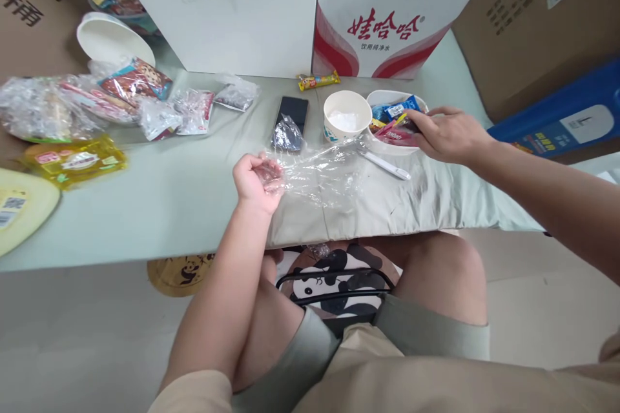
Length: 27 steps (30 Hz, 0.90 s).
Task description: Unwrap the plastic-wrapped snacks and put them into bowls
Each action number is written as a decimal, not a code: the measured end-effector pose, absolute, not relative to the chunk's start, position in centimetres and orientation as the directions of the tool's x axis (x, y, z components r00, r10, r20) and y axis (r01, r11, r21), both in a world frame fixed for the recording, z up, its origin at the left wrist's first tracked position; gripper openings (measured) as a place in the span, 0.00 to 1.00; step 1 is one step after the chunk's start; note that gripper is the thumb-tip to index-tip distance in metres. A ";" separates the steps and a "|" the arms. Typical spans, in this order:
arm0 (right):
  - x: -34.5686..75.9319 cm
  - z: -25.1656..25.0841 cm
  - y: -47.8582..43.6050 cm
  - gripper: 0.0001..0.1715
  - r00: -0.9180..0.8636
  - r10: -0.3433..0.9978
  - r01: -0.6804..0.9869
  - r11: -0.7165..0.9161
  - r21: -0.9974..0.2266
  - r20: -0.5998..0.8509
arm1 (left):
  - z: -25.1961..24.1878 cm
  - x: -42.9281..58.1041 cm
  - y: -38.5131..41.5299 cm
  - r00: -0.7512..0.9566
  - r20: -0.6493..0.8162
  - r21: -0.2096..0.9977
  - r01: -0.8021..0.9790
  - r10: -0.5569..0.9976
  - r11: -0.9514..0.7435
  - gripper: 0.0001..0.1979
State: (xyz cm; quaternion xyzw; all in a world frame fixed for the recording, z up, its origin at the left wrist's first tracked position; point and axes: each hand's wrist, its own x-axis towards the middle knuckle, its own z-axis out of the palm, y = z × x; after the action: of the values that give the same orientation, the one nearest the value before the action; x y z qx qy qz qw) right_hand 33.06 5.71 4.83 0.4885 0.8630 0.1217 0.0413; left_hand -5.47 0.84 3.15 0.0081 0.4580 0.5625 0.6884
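My left hand (256, 182) is closed on one end of a clear plastic bag (322, 171) that lies stretched across the pale cloth-covered table (194, 193). My right hand (448, 135) reaches into a white bowl (394, 148) full of small snack packets (394, 121), its fingers pinched on a red packet (398, 135). A white paper cup (346, 117) stands just left of that bowl. In front of the bowl lies a white spoon (387, 166).
A black phone (290, 117) lies under a small plastic wrapper. Snack bags (130, 87) and a yellow packet (72, 161) crowd the left side. White and brown cartons (387, 29) wall the back. A panda-print stool (334, 281) shows below the table edge.
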 end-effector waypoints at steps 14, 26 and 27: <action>28.1 7.4 15.6 0.24 -0.241 0.969 0.959 0.247 0.141 -0.061 | 3.7 -5.9 1.0 -0.052 -0.671 0.496 -0.773 0.739 0.395 0.06; 19.9 3.0 -2.2 0.20 -0.600 0.691 0.645 0.716 -0.268 0.403 | 1.5 -4.7 0.1 -0.269 -0.491 0.771 -0.578 0.829 0.269 0.07; 19.1 1.3 -4.3 0.29 -0.665 0.678 0.614 0.735 -0.287 0.312 | 1.2 -4.6 0.0 -0.278 -0.467 0.798 -0.542 0.839 0.264 0.08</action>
State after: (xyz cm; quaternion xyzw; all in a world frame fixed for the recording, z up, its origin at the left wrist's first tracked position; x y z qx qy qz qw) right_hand 19.10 -4.30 1.28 0.3555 0.9090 -0.0788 -0.2027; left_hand -4.58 -0.04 1.20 0.1378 0.5388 0.5907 0.5847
